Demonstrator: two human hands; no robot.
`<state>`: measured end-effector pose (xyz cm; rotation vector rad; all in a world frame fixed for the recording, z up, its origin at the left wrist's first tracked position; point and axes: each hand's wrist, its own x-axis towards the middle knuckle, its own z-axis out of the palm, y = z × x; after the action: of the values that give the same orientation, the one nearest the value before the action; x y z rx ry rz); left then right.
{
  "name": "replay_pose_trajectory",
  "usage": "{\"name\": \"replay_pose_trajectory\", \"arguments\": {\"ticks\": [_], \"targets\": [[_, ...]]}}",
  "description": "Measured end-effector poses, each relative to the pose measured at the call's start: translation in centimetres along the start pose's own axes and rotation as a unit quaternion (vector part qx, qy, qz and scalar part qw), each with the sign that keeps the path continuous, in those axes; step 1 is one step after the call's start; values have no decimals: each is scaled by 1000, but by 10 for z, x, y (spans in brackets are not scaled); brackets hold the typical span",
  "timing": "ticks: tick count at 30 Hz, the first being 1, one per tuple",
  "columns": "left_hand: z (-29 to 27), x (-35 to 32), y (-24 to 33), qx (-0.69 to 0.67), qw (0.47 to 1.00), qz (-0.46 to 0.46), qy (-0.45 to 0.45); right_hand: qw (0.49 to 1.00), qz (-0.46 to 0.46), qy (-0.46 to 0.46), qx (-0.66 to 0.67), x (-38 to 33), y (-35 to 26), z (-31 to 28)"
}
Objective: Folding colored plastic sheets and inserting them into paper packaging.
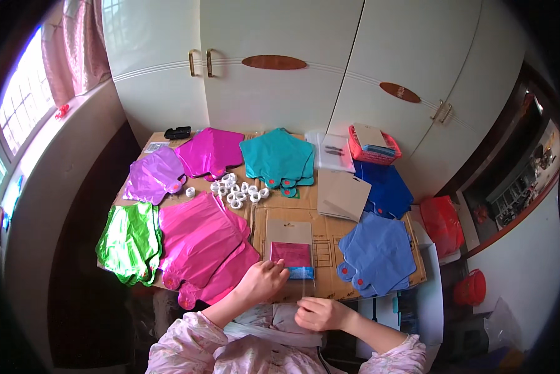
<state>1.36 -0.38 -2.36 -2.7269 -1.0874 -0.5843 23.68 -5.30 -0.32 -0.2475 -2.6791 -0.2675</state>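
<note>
At the table's near edge lies a clear plastic bag point(291, 229) with a beige card inside it. A folded dark pink foil piece point(291, 253) and a blue strip point(301, 273) show through its lower half. My left hand point(265, 280) is closed at the bag's lower left edge, with fingers curled over it. Just right of and below the bag, my right hand point(320, 313) is closed in a pinch. A thin clear strip seems to run from the bag to its fingertips; what exactly they grip is too small to make out.
Around the cardboard-covered table point(280, 215) lie stacks of flat foil shapes: pink point(199, 240), green point(130, 240), lilac point(152, 174), magenta point(210, 153), teal point(278, 156), blue point(379, 252). White ribbon rolls point(236, 192), beige cards point(342, 193) and a red basket point(373, 153) stand farther back.
</note>
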Motion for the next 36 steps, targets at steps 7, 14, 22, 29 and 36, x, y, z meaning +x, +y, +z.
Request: {"name": "replay_pose_trajectory", "arguments": {"ticks": [7, 14, 22, 29, 36], "targets": [[-5, 0, 2, 8, 1000, 12, 11, 996, 65, -37, -43, -9, 7, 4], [-3, -2, 2, 16, 1000, 12, -6, 989, 142, -38, 21, -8, 16, 3], [-6, -1, 3, -14, 1000, 5, -13, 969, 234, 18, 79, -14, 20, 17], [-1, -3, -1, -25, 1000, 12, -1, 944, 310, 56, 96, -8, 36, 20], [-3, -3, 1, -27, 1000, 9, -12, 954, 290, 25, 71, -15, 39, 24]]}}
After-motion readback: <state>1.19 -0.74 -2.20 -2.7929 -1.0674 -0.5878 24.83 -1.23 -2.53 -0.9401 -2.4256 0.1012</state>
